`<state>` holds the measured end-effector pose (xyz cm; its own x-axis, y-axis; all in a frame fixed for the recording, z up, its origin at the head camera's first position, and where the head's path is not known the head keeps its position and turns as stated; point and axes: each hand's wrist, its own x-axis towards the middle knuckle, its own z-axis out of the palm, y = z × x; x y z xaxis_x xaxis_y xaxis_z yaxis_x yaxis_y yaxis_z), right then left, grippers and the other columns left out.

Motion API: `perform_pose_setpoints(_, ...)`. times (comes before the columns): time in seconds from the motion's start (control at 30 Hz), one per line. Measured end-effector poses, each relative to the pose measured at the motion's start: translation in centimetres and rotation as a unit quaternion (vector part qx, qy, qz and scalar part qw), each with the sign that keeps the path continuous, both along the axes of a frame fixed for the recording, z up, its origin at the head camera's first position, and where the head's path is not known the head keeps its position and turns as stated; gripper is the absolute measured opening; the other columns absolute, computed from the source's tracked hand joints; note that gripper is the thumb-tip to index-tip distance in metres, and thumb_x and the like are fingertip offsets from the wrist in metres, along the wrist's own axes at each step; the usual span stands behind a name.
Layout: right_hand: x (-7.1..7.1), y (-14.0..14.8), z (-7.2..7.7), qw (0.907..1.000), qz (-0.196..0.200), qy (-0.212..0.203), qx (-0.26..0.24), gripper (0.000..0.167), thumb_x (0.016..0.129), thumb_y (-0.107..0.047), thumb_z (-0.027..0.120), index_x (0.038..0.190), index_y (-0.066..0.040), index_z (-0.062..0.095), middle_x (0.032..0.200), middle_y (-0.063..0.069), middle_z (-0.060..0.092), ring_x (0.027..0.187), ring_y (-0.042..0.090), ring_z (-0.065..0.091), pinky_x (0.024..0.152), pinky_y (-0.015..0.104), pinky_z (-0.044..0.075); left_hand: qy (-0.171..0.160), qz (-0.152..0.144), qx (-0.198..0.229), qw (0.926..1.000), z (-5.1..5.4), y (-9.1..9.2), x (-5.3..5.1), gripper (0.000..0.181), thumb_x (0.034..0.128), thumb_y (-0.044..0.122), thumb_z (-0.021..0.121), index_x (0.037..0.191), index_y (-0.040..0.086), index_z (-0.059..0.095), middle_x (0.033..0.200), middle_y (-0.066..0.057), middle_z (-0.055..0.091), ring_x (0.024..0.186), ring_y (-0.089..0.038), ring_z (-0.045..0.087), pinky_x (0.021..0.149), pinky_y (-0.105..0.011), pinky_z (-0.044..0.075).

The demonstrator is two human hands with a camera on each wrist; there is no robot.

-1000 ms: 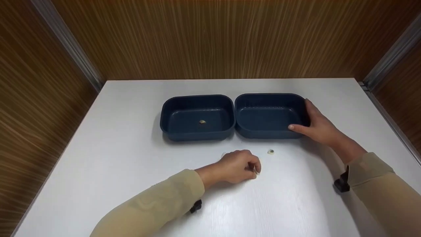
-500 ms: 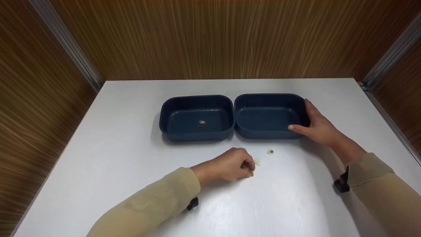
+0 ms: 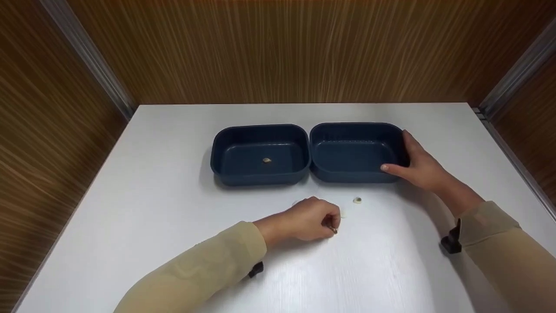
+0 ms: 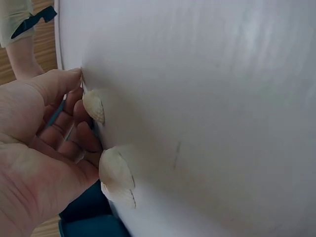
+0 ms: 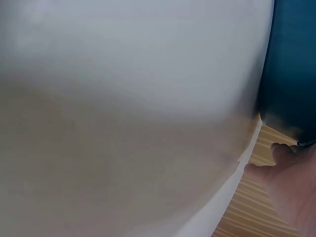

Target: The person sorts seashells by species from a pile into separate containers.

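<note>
On the white table, my left hand (image 3: 310,219) pinches a small brownish seashell (image 3: 334,229) between thumb and index finger, down at the tabletop. Its other fingers curl beneath the palm. In the left wrist view, a pale ribbed shell (image 4: 94,106) lies by those fingers, and larger pale shells (image 4: 116,170) lie under the heel of the hand. My right hand (image 3: 419,167) holds the near right corner of the right dark blue container (image 3: 358,177), thumb across the front rim, fingers along the right side. The right wrist view shows only part of that hand.
A second blue container (image 3: 260,179) stands against it on the left, with one small shell (image 3: 266,160) inside. Another small shell (image 3: 357,200) with a dark spot lies in front of the right container. Wood-grain panels (image 3: 299,52) border the table.
My left hand shifted slightly left, then a little back to the right, and a brownish shell now shows at its fingertips. The right hand and both containers stay in place.
</note>
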<state>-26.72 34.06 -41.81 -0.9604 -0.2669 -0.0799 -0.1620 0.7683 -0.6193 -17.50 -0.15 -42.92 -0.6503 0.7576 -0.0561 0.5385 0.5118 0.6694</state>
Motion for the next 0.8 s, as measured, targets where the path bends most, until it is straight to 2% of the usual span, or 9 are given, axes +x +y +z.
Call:
perform_pose_setpoints(0.2,0.1,0.1,0.0,1.0000,-0.001,-0.001,-0.004,0.121,0.098,-0.054,0.072,0.168,-0.007,-0.015,0.176,0.021,-0.010,0.161,0.045,-0.005,0.125,0.068,0.006,0.030,-0.019,-0.002,0.9994,0.2,0.1,0.2,0.007,0.0959,0.009,0.076,0.095,0.013,0.070,0.082,0.011,0.063,0.076,-0.003,0.053,0.076,-0.018,0.040)
perform_pose_setpoints(0.33,0.0,0.0,0.0,1.0000,0.001,0.000,-0.002,0.121,0.098,-0.054,0.072,0.168,-0.007,-0.014,0.175,0.022,-0.010,0.161,0.045,-0.005,0.125,0.068,0.006,0.017,-0.007,0.021,0.9996,0.8,-0.1,-0.1,0.007,0.0981,0.011,0.075,0.099,0.014,0.069,0.086,0.009,0.069,0.077,0.000,0.058,0.079,-0.017,0.045)
perform_pose_setpoints(0.43,-0.1,0.1,0.0,1.0000,0.000,-0.001,0.002,0.121,0.098,-0.054,0.072,0.168,-0.007,-0.015,0.175,0.022,-0.010,0.161,0.046,-0.005,0.125,0.069,0.006,-0.020,0.014,0.065,0.9976,2.0,-0.6,-0.6,0.006,0.0997,0.009,0.074,0.103,0.012,0.069,0.089,0.007,0.071,0.080,0.000,0.061,0.077,-0.017,0.050)
perform_pose_setpoints(0.57,-0.1,0.1,-0.2,1.0000,-0.002,-0.002,0.004,0.121,0.098,-0.055,0.072,0.168,-0.008,-0.015,0.176,0.022,-0.010,0.161,0.045,-0.005,0.125,0.069,0.006,-0.061,0.038,0.129,0.9890,4.0,-1.6,-1.8,0.007,0.1004,0.004,0.073,0.106,0.007,0.070,0.094,0.003,0.072,0.084,-0.003,0.063,0.076,-0.020,0.054)
perform_pose_setpoints(0.7,0.0,0.1,-0.1,1.0000,0.001,-0.004,0.001,0.121,0.098,-0.055,0.072,0.168,-0.010,-0.015,0.176,0.020,-0.011,0.161,0.045,-0.005,0.125,0.069,0.007,-0.070,0.063,0.175,0.9801,6.0,-3.2,-3.5,0.008,0.1012,0.002,0.071,0.108,0.004,0.068,0.098,-0.004,0.073,0.084,-0.014,0.066,0.075,-0.027,0.057)
perform_pose_setpoints(0.8,0.0,0.1,-0.1,1.0000,0.002,-0.003,0.000,0.121,0.098,-0.055,0.072,0.168,-0.010,-0.015,0.176,0.020,-0.011,0.161,0.045,-0.005,0.125,0.069,0.007,-0.058,0.088,0.206,0.9729,7.4,-4.7,-4.8,0.008,0.1010,0.002,0.072,0.108,0.003,0.068,0.097,-0.007,0.073,0.084,-0.020,0.067,0.075,-0.031,0.057)
